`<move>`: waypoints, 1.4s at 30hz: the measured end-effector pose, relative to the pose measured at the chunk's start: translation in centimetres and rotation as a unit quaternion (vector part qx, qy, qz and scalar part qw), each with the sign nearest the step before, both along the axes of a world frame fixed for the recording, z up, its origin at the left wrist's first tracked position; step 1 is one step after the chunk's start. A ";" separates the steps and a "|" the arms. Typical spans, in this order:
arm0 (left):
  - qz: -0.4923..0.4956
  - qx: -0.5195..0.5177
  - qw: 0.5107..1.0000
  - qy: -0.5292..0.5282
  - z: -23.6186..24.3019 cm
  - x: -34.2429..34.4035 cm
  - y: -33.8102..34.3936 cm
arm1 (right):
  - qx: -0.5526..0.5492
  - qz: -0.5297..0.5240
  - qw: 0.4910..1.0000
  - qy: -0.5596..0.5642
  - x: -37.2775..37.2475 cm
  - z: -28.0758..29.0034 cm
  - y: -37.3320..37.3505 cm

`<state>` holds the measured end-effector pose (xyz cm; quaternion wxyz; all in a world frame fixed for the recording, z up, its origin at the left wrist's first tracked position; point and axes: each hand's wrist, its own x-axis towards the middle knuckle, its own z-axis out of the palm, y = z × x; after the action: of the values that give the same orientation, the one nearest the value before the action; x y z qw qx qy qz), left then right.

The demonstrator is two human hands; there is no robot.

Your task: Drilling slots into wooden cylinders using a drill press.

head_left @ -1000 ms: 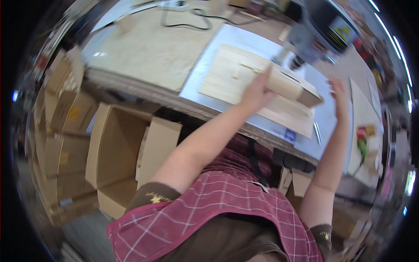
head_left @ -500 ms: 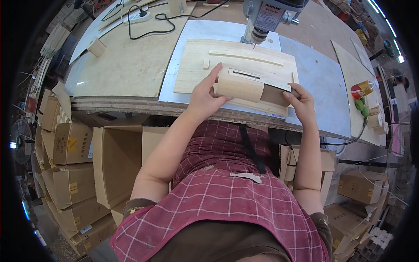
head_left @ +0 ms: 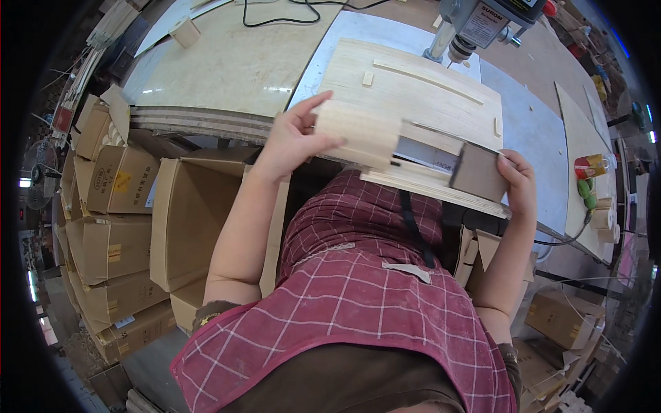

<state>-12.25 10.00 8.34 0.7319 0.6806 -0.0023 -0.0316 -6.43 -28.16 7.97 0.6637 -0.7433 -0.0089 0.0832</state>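
Note:
My left hand (head_left: 292, 141) grips the left end of a pale wooden piece with a rounded face (head_left: 361, 134), thumb in front and fingers behind. The piece is lifted over the table's front edge and slightly blurred. My right hand (head_left: 520, 180) is closed on the right edge of a grey-brown rectangular block (head_left: 476, 172), apart from the wooden piece. Beneath both lies a pale wooden board (head_left: 427, 103) with thin strips fixed on it. A wooden rail (head_left: 434, 187) runs along the near edge.
A grey drill press (head_left: 475, 31) stands behind the board, its bit pointing down. Cardboard boxes (head_left: 200, 220) are stacked below the table at the left. At the right are a red and yellow can (head_left: 591, 165), green objects (head_left: 586, 194) and wooden rolls (head_left: 604, 219). A black cable (head_left: 282, 20) lies at the back.
The wooden piece and the grey-brown block were together over the board. My left hand has drawn the wooden piece left, away from the block in my right hand. The whole view has shifted.

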 end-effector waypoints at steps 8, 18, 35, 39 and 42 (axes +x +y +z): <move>0.172 -0.129 0.966 0.140 -0.2 0.1 2.7 | -0.023 0.029 0.990 -0.134 -2.3 1.9 -1.1; 0.132 -0.014 0.982 0.131 2.2 -0.4 -1.4 | 0.086 0.050 0.980 -0.175 -3.0 0.0 2.8; -0.004 -0.178 0.977 0.120 0.7 2.7 -6.1 | 0.071 0.028 0.984 -0.160 -1.4 -0.7 4.6; 0.041 -0.145 0.983 0.102 1.3 5.6 -7.6 | 0.013 -0.022 0.983 -0.183 1.1 -1.7 4.6; 0.079 -0.129 0.985 0.084 0.1 8.6 -8.8 | -0.020 -0.053 0.978 -0.202 3.8 -2.9 3.9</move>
<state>-3.69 1.17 8.42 0.8113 0.5736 0.1086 -0.0305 -2.61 -24.23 5.12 0.6369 -0.7571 -0.1018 -0.1039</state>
